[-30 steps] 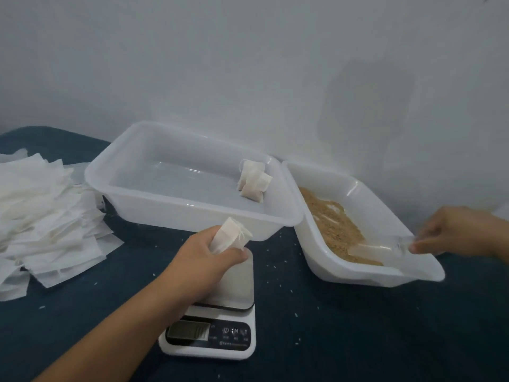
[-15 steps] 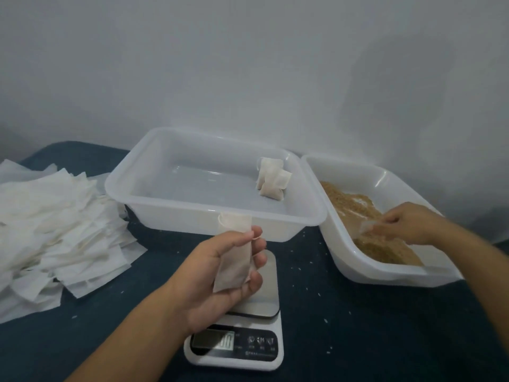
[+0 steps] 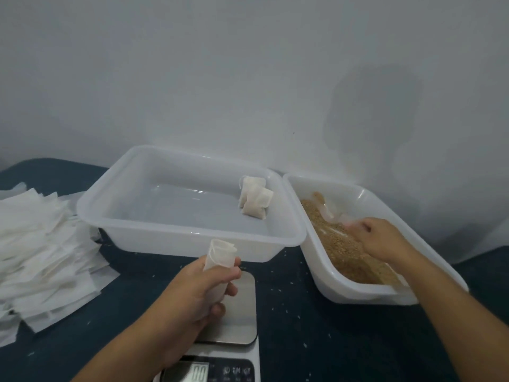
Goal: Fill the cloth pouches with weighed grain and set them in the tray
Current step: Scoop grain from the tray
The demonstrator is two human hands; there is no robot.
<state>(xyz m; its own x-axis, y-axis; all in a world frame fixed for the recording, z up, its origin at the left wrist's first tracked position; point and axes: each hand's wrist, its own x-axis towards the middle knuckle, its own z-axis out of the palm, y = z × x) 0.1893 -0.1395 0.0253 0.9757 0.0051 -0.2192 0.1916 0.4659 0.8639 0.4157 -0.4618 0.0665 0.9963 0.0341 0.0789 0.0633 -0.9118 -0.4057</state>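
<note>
So our left hand (image 3: 190, 293) is grasping an empty cloth pouch (image 3: 219, 256) upright, mouth propped open at the top, right above the scale (image 3: 234, 312); likely so grain can go straight in and be weighed after. Our right hand (image 3: 381, 238) is down in the grain bin (image 3: 358, 292), fingers curled on a clear scoop (image 3: 334, 215) lying in the brown grain (image 3: 338, 249); the grip looks closed on it, though blur hides the details. Bin sits tilted, grain gathered along its left side, easier to scoop, we guess. Two filled pouches (image 3: 254, 199) lean in the right far corner of the tray (image 3: 154, 230). Spare pouches stack (image 3: 41, 244) waits at left on the table (image 3: 303, 326).
</note>
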